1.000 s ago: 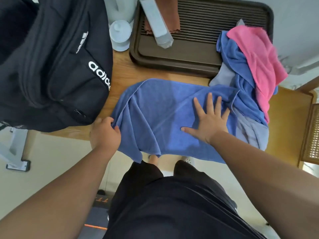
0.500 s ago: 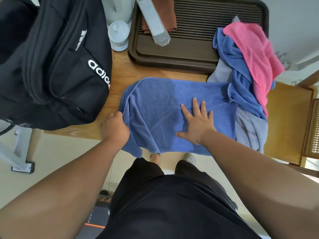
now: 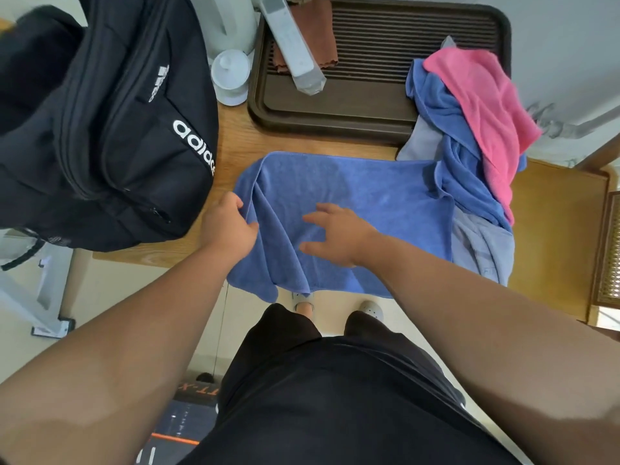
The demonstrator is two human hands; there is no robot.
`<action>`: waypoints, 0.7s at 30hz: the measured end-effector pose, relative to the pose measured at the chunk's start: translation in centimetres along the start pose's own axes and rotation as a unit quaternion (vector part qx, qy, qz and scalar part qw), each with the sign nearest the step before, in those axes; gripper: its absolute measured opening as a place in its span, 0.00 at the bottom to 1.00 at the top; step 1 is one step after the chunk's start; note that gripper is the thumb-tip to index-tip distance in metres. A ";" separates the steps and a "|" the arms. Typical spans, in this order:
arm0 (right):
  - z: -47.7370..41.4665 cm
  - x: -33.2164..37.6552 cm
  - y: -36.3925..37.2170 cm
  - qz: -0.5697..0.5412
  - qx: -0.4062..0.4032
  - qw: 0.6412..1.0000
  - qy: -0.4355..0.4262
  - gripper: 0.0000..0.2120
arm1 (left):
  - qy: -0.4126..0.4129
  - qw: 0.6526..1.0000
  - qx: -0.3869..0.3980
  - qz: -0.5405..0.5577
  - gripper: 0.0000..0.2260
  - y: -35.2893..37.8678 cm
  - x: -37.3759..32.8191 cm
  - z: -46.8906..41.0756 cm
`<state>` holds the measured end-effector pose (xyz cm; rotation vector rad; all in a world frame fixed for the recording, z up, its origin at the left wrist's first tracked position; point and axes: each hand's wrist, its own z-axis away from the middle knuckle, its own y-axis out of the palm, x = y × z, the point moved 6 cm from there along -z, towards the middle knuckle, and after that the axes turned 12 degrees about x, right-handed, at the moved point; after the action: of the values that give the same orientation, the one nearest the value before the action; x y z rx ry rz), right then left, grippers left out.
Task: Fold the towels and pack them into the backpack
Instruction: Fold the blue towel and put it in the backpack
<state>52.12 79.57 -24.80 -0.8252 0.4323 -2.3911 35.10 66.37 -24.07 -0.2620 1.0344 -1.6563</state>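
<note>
Head view: smoothing is over and the towel is set for a fold

The blue towel (image 3: 352, 209) lies spread on the near part of the desk (image 3: 302, 139), and its near edge hangs over the desk's front. A second ago its right side ran rumpled into the heap of other towels. Now that side lies flat with a straight edge, just beside the heap. The right hand (image 3: 339, 234) was pressed flat with spread fingers on the towel's right half. It has since swept left and nearer, and now sits over the towel's middle. Its grip is loose and wide, fingers half bent, holding nothing. Whether the fingertips touch the cloth cannot be told. The left hand (image 3: 228, 226) has moved a little to the right and keeps its grip on the towel's left edge, with the cloth bunched between thumb and fingers, so creases fan out to the right of that grip. I judge that flattening is finished and a fold from the left edge across is what comes next. No towel looks packed yet.

The open black backpack (image 3: 100, 129) stands left of the left hand, near the towel's left edge. On the right, the heap shows a pink towel (image 3: 483, 109) on top of blue and grey ones. A dark tray (image 3: 335, 105) sits at the far side.
</note>
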 end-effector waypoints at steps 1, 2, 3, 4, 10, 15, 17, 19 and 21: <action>-0.2 -0.2 0.8 0.034 0.042 0.998 0.013 0.36 | -0.029 0.999 0.002 -0.026 0.19 0.5 0.9 -0.1; -0.3 -0.6 1.5 0.069 0.076 0.994 0.025 0.36 | -0.059 0.997 -0.002 -0.047 0.21 0.9 1.9 -0.1; -0.4 -1.0 2.2 0.101 0.096 0.990 0.034 0.37 | -0.085 0.995 -0.008 -0.055 0.21 1.4 2.9 -0.1; -0.5 -1.2 2.8 0.127 0.105 0.986 0.040 0.37 | -0.106 0.993 -0.014 -0.055 0.19 1.8 3.7 0.0; -0.6 -1.3 3.8 0.181 0.092 0.978 0.049 0.38 | -0.080 0.996 -0.033 0.000 0.11 2.2 4.6 0.7; -0.9 -0.4 2.7 0.135 0.103 0.984 0.060 0.36 | 0.011 0.973 0.010 0.231 0.14 0.5 2.2 1.3; -0.8 1.1 1.3 0.049 0.056 0.996 0.039 0.35 | 0.015 0.953 0.009 0.302 0.14 -0.6 1.8 1.4; -0.4 3.2 -0.4 -0.092 -0.020 0.995 -0.018 0.32 | 0.019 0.926 0.023 0.377 0.14 -1.2 1.0 1.4; 0.0 5.3 -1.5 -0.208 -0.054 0.974 -0.071 0.26 | 0.033 0.900 0.057 0.431 0.10 -1.3 -0.6 1.7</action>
<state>48.11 77.50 -21.68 -1.2312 0.3607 -2.6799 35.55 66.10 -21.91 0.3083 0.9033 -0.9052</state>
